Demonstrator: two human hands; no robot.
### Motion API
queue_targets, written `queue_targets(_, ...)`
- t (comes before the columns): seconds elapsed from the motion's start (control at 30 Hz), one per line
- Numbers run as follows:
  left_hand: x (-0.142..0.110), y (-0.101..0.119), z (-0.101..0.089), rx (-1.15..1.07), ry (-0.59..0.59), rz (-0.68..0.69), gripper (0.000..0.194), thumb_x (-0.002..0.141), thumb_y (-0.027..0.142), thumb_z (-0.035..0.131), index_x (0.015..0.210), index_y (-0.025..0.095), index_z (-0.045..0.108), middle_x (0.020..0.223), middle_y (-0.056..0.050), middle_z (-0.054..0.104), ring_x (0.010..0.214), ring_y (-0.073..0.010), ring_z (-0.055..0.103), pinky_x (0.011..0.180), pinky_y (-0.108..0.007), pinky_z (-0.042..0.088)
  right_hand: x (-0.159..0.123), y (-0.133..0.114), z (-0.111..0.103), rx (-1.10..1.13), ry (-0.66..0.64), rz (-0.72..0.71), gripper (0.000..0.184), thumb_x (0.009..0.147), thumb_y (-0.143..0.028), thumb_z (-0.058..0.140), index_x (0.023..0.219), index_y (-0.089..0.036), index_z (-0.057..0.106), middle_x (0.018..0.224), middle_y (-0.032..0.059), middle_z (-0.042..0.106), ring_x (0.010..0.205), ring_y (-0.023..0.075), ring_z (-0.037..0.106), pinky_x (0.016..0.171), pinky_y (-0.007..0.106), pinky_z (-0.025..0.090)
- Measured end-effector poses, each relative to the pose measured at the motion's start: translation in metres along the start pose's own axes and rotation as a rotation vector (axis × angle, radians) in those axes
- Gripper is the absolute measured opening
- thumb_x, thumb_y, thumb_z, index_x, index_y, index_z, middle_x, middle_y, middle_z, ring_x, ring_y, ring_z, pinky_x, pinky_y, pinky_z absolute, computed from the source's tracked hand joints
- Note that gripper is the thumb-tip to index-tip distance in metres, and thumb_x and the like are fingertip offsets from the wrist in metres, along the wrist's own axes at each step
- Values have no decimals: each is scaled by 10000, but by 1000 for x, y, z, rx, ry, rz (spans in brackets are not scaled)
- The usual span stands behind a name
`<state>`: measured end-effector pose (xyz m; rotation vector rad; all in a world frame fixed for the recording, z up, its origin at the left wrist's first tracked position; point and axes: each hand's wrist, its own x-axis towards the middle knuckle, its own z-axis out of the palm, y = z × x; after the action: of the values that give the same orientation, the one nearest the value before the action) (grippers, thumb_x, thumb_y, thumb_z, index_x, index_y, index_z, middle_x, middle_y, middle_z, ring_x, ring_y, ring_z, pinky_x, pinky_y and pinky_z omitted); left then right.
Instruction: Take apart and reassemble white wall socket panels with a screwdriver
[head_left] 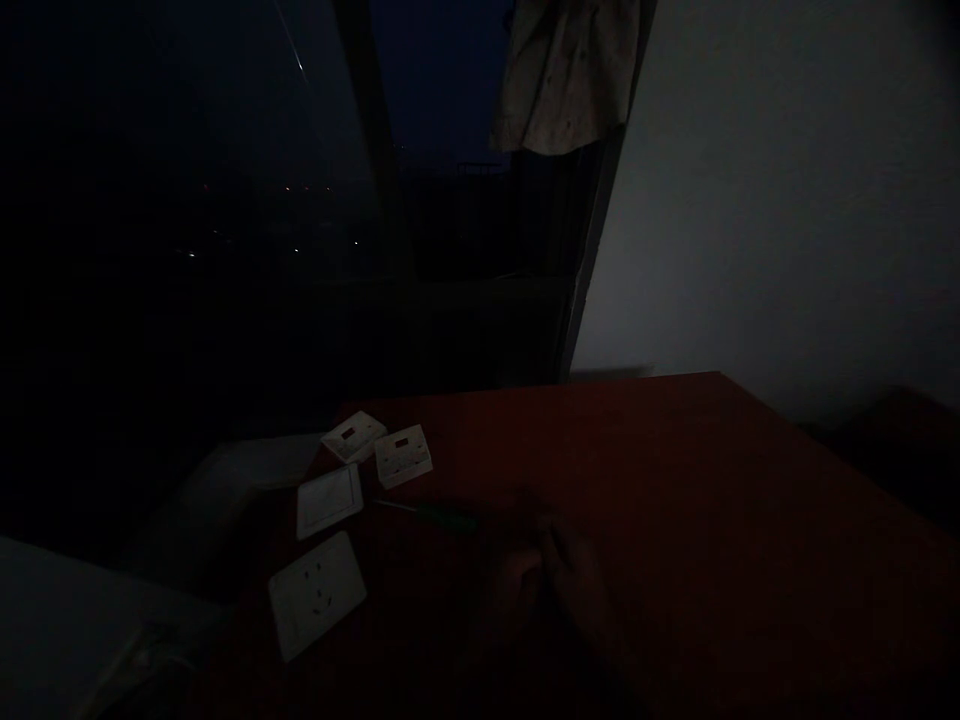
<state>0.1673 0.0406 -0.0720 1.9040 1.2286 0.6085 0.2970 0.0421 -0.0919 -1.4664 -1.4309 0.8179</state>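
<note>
In dim light, my left hand [517, 580] and my right hand [576, 575] are close together, side by side, over the red-brown table [675, 480]. The fingers of both look curled in. Whether anything is between them is too dark to make out. Left of my hands lies a screwdriver [448, 517] with a green handle, its shaft pointing left. Beyond it are a white wall socket [319, 594] with several slots and a white switch plate [330, 501]. Two white back boxes [403, 456] [354, 437], each with a rectangular hole, rest near the table's far left corner.
A dark window [465, 210] with distant lights rises behind the table. A stained cloth [566, 75] hangs at its top. To the right stands a pale wall [780, 200]. A light-coloured ledge [277, 462] runs by the table's left edge.
</note>
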Motion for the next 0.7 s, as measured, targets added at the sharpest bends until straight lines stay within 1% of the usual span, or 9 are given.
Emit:
queue_targets(0.13,-1,1,-2,5,7,-5,287,812,137,425,723,285,654,757,38,669,753,-176,628,688,-255,438,0,1,0,5,7,-14,331,902,-392,408,758,-200,635,727,37,666,657,176,604,599,251,447)
queue_targets(0.23,0,1,-2,9,0,-5,291,809,139,417,714,279,654,738,37,667,742,-174,626,684,-251,438,1,2,1,-3,18,-9,329,897,-398,417,747,-201,633,704,35,659,636,176,599,593,253,443)
queue_targets(0.43,1,0,-1,25,-10,-9,283,834,159,426,753,256,679,816,3,685,817,-195,627,730,-276,439,0,1,1,2,3,-8,311,913,-367,405,756,-199,614,712,30,654,637,167,600,586,240,437)
queue_targets(0.5,0,-2,0,30,-23,-17,230,870,201,458,785,230,670,835,-20,680,813,-190,615,755,-299,448,0,1,0,4,1,-13,314,914,-368,405,741,-200,606,702,28,646,633,166,592,578,239,431)
queue_targets(0.57,-1,-5,1,31,-40,-19,199,913,288,488,839,198,651,873,-34,667,819,-174,603,791,-329,459,0,1,0,6,-1,-19,318,914,-371,404,736,-200,604,704,27,644,638,166,590,585,239,432)
queue_targets(0.63,-1,-7,2,24,-55,-15,241,933,369,494,882,181,634,919,-39,655,840,-161,598,818,-349,468,0,1,0,8,0,-22,315,912,-370,405,743,-199,609,710,29,647,643,166,592,594,240,433)
queue_targets(0.7,-1,-8,3,11,-64,-7,268,943,398,482,899,180,631,950,-39,649,859,-159,598,831,-353,475,0,1,0,8,6,-21,319,911,-369,403,737,-198,609,695,28,642,624,164,585,581,240,428)
